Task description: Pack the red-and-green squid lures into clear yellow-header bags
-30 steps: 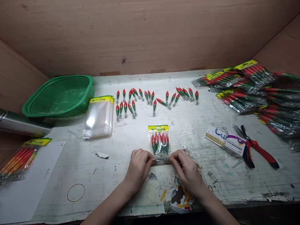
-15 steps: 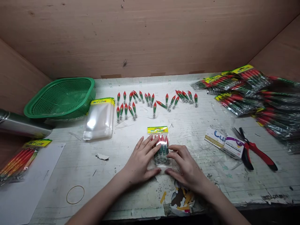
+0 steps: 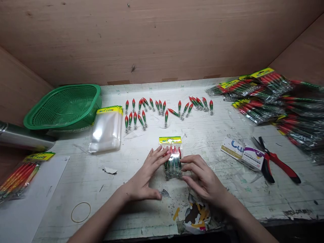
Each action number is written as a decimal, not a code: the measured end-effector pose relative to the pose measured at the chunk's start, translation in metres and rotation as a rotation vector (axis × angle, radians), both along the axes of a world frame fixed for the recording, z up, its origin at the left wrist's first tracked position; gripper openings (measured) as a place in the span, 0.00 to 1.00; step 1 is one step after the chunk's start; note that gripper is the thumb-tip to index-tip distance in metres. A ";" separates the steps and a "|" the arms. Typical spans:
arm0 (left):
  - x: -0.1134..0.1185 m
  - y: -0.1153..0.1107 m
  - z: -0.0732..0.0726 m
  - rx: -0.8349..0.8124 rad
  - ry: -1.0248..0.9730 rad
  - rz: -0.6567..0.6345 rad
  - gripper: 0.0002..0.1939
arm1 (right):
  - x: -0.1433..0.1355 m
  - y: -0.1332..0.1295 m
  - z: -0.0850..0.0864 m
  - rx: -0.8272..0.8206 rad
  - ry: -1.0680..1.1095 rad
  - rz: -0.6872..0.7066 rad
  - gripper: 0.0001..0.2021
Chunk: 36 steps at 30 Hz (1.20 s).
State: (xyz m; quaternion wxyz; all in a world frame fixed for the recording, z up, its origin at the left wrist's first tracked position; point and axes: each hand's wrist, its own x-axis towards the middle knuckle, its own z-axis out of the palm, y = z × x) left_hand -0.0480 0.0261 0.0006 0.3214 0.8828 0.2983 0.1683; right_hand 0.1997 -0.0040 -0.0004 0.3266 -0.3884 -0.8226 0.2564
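Worn tabletop [image 3: 136, 212] held lure pack [image 3: 173, 163] — left hand [image 3: 143, 179] fingers spread over it, right hand [image 3: 206, 177] half-curled beside; seemed light, slippery — best gripped by header [image 3: 170, 141].

Both bare forearms are slanting up and inward from the bottom edge, the left forearm [image 3: 103, 212] and the right forearm [image 3: 244, 216] facing each other. The left hand [image 3: 142, 179] is lying flat, palm down, its fingers pointing forward and rightward, its thumb jutting out well apart from them. The right hand [image 3: 204, 178] is curving leftward, its fingers bending loosely, its thumb resting apart below them.
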 end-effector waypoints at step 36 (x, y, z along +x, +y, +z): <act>0.026 -0.008 -0.014 0.282 0.050 0.117 0.33 | -0.040 -0.002 -0.023 0.104 -0.126 -0.182 0.19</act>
